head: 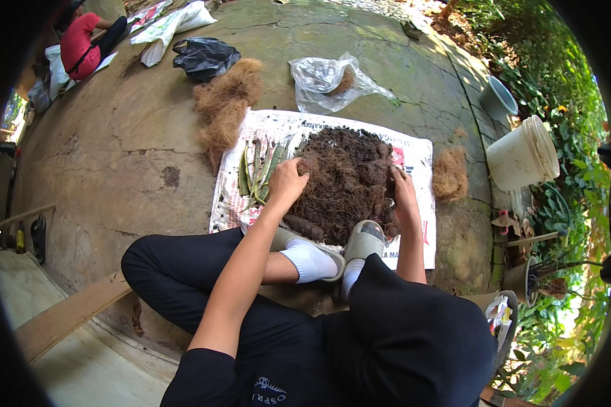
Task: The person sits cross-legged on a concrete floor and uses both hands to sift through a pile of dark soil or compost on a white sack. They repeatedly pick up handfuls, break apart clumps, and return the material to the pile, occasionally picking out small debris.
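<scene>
A wide pile of dark soil mixed with brown coconut fibre lies on a white printed woven sack before me. At the pile's left edge my left hand has a small dark clump of it between thumb and fingers. My right hand touches the opposite edge, its fingertips partly hidden against the soil, so its grip is unclear. Long green leaf strips lie on the sack beside my left hand. My sandalled feet, one in a sandal, rest at the near edge of the pile.
Loose coconut fibre lies left of the sack, with another tuft to the right. Beyond are a black plastic bag and a clear plastic bag. Buckets stand at right. A person sits far left.
</scene>
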Demonstrator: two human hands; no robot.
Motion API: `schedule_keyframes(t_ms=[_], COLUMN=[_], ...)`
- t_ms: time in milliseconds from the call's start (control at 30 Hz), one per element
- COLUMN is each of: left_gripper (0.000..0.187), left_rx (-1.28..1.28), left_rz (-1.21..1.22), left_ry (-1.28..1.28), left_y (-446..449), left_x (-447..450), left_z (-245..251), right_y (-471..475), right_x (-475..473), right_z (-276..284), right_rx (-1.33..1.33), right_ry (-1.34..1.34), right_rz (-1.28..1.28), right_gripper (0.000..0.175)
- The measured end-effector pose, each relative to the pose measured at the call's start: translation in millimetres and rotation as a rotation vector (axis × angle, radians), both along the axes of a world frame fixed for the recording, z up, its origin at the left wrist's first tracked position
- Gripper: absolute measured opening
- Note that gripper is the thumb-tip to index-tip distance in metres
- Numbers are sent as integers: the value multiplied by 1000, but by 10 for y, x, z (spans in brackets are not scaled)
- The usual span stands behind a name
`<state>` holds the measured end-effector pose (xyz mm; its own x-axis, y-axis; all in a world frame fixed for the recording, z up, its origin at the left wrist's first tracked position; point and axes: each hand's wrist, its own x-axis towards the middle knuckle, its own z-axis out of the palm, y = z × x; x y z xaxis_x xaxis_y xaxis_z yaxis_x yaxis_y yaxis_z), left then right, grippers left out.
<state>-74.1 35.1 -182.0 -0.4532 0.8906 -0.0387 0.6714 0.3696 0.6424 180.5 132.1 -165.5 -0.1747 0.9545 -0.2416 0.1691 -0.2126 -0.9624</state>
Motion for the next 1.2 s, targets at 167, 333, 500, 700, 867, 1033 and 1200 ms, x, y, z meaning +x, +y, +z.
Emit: schedule_keyframes(t_ms=[167,333,500,700,867,1033,1200], left_gripper=[29,22,24,25,42,44,39], left_rx=[156,268,310,236,-1,-170,53], left_rz=[90,212,192,113,-88,-122,-202], left_ry=[-494,-827,-885,-797,-452,-1141,-1320], left_y=[4,-33,-36,14,9,24,19], left_x=[-36,-61,-95,-71,112,246,168], left_z=[113,71,25,1,-21,-92,-162], right_y=[79,147,157,-23,-224,-349,-411], right_x=[-308,-755,-803,-588,-448,-502,-586], right_z=[-186,-468,-709,-579,-162,48,26], right_rx=[135,355,345,388,318,506,669], right_ry=[-765,-1145,-1061,-707,-482,-369,-313], right_rz=[244,387,415,424,375,427,438], right_gripper=[40,62,47,39,31,22,20])
